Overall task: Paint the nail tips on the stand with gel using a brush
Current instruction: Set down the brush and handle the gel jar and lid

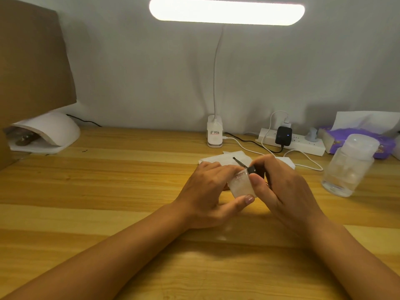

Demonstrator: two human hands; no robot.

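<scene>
Head view: both forearms reach in over the table. Left hand curls around a small gel bottle, thumb under it, held tilted above table centre. Right hand pinches the black cap, thumb on bottle neck

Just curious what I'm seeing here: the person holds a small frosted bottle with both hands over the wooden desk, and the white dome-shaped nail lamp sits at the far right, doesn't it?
Not quite. The head view shows the white dome-shaped nail lamp at the far left, not right. The rest holds: left hand and right hand hold the small frosted bottle over the wooden desk.
</scene>
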